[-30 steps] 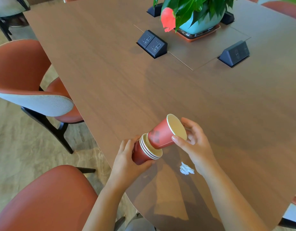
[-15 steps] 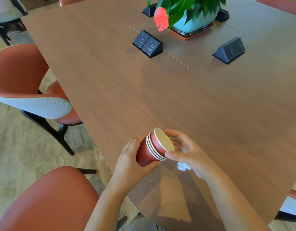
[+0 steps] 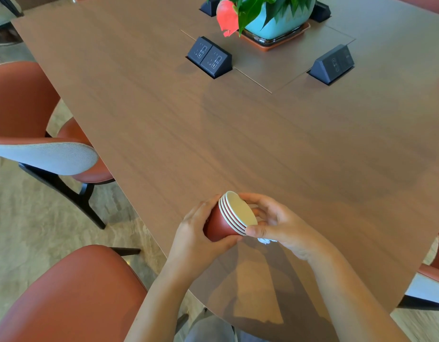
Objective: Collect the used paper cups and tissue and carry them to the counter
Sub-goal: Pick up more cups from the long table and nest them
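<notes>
A stack of several red paper cups (image 3: 223,222) with cream insides lies tilted, mouth facing up and right, over the near edge of the wooden table (image 3: 263,134). My left hand (image 3: 196,233) wraps the stack's base from the left. My right hand (image 3: 275,223) cups the rims, thumb against the lower edge and fingers behind the mouth. A small crumpled white tissue (image 3: 264,241) lies on the table just under my right hand, mostly hidden by it.
Two black socket boxes (image 3: 209,59) (image 3: 333,64) and a teal potted plant (image 3: 270,18) on an orange tray stand at the table's far middle. Red chairs stand at the left (image 3: 23,114), near left (image 3: 73,297) and right edge (image 3: 433,280).
My right hand pushed the loose cup fully into the stack held by my left hand. The stack now sits nested and has risen slightly, and my right hand covers most of the tissue.
</notes>
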`<control>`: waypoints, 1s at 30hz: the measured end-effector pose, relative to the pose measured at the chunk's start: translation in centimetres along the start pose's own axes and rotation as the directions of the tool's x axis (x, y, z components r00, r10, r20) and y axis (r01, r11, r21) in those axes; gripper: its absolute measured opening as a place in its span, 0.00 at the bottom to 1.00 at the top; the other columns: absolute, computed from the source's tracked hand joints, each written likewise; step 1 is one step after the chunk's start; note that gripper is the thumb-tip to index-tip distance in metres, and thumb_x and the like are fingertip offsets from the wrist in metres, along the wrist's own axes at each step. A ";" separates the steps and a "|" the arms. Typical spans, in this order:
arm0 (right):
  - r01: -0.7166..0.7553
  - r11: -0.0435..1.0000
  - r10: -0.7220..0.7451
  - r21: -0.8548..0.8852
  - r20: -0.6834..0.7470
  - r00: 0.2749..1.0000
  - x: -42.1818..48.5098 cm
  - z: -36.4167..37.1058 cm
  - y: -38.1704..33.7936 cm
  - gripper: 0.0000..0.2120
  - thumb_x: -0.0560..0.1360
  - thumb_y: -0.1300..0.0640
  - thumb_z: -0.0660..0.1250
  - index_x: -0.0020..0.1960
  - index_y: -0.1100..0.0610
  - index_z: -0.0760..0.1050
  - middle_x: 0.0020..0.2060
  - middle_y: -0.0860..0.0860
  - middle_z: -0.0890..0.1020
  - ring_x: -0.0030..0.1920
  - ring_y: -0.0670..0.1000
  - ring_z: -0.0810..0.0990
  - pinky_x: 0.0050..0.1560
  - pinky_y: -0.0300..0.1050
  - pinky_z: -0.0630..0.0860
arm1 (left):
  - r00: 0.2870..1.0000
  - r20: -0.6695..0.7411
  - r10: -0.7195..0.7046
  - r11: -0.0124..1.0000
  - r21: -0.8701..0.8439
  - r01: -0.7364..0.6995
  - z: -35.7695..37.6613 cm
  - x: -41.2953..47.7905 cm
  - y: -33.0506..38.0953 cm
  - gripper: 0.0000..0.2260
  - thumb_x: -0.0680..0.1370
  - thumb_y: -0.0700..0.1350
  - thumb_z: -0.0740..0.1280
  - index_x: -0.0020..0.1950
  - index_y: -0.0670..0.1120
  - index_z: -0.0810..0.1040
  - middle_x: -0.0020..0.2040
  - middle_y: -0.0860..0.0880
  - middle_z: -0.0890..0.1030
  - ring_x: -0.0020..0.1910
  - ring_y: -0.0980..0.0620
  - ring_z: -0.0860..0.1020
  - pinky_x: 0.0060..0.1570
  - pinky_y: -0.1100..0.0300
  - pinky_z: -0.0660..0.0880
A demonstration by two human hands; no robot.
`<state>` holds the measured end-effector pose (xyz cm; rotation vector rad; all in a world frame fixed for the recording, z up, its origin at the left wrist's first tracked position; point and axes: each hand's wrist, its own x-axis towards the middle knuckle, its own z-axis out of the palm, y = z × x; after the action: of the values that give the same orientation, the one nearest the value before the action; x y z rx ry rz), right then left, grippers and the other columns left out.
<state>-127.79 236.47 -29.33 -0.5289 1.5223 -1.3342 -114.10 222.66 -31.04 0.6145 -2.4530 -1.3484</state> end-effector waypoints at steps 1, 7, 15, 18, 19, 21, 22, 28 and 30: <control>-0.003 1.000 0.003 -0.002 -0.001 1.000 0.0 0.0 0.2 0.32 0.63 0.59 0.71 0.66 0.55 0.67 0.59 0.55 0.76 0.57 0.49 0.76 0.54 0.42 0.75 | 1.000 0.005 -0.003 1.000 0.002 0.003 0.1 -0.1 -0.1 0.33 0.64 0.52 0.78 0.60 0.71 0.64 0.56 0.64 0.75 0.56 0.66 0.72 0.51 0.77 0.67; -0.001 0.999 -0.001 -0.054 -0.039 0.999 -0.1 -0.2 1.6 0.32 0.62 0.56 0.75 0.64 0.48 0.68 0.60 0.48 0.75 0.57 0.45 0.76 0.51 0.40 0.76 | 0.998 0.034 -0.061 0.997 -0.043 0.062 0.5 -0.7 -1.0 0.31 0.65 0.52 0.77 0.61 0.68 0.65 0.57 0.64 0.74 0.57 0.67 0.71 0.50 0.77 0.68; -0.176 0.800 -0.144 -0.574 -0.468 0.872 -0.6 -2.3 7.8 0.16 0.71 0.57 0.71 0.58 0.51 0.75 0.51 0.46 0.74 0.51 0.47 0.75 0.47 0.37 0.67 | 0.967 -0.029 -0.252 0.956 -0.165 0.244 0.4 -2.1 -3.3 0.29 0.64 0.53 0.77 0.62 0.60 0.70 0.53 0.64 0.75 0.52 0.69 0.73 0.41 0.74 0.72; -0.194 0.719 -0.184 -0.667 -0.452 0.873 -0.6 -2.0 9.6 0.16 0.71 0.56 0.70 0.59 0.53 0.75 0.49 0.48 0.73 0.50 0.48 0.74 0.44 0.38 0.67 | 0.965 -0.024 -0.260 0.950 -0.184 0.251 0.5 -2.6 -3.5 0.27 0.64 0.53 0.77 0.58 0.66 0.68 0.52 0.64 0.76 0.51 0.69 0.73 0.41 0.74 0.73; -0.191 0.702 -0.202 -0.686 -0.449 0.870 -0.5 -1.8 10.0 0.16 0.71 0.57 0.70 0.59 0.53 0.76 0.49 0.48 0.73 0.50 0.49 0.74 0.44 0.38 0.67 | 0.964 -0.022 -0.266 0.948 -0.186 0.258 0.5 -2.7 -3.5 0.27 0.64 0.54 0.77 0.57 0.67 0.68 0.52 0.64 0.76 0.51 0.69 0.74 0.42 0.72 0.73; -0.188 0.681 -0.224 -0.707 -0.446 0.866 -0.4 -1.5 10.8 0.15 0.72 0.57 0.69 0.58 0.53 0.76 0.48 0.48 0.73 0.51 0.49 0.73 0.43 0.36 0.64 | 0.960 -0.018 -0.278 0.945 -0.185 0.270 0.6 -3.0 -3.6 0.27 0.63 0.55 0.77 0.57 0.67 0.68 0.53 0.63 0.77 0.52 0.68 0.74 0.42 0.70 0.74; -0.193 0.681 -0.222 -0.707 -0.449 0.865 -0.3 -1.4 11.2 0.14 0.72 0.58 0.69 0.57 0.53 0.76 0.48 0.48 0.73 0.51 0.49 0.73 0.42 0.36 0.64 | 0.960 -0.015 -0.281 0.944 -0.182 0.274 0.6 -3.2 -3.6 0.27 0.63 0.55 0.77 0.58 0.67 0.69 0.53 0.63 0.77 0.52 0.68 0.74 0.42 0.71 0.74; -0.230 0.725 -0.212 -0.649 -0.529 0.822 -1.3 -0.7 13.5 0.03 0.71 0.62 0.68 0.45 0.57 0.78 0.44 0.47 0.73 0.47 0.48 0.74 0.39 0.27 0.64 | 0.957 0.012 -0.291 0.940 -0.184 0.288 0.9 -4.2 -3.6 0.29 0.61 0.58 0.76 0.59 0.65 0.69 0.53 0.63 0.77 0.52 0.69 0.74 0.41 0.72 0.74; -0.235 0.747 -0.213 -0.622 -0.559 0.801 -2.2 -0.5 14.1 0.02 0.71 0.63 0.68 0.44 0.58 0.78 0.44 0.48 0.74 0.47 0.49 0.75 0.40 0.32 0.66 | 0.955 0.027 -0.296 0.937 -0.187 0.296 1.2 -4.4 -3.6 0.27 0.63 0.55 0.77 0.56 0.68 0.69 0.52 0.64 0.77 0.51 0.70 0.74 0.41 0.70 0.74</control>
<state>-123.43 242.67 -41.41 -0.5482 2.5879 -0.9313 -109.96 224.01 -34.87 0.9647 -2.2599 -1.6677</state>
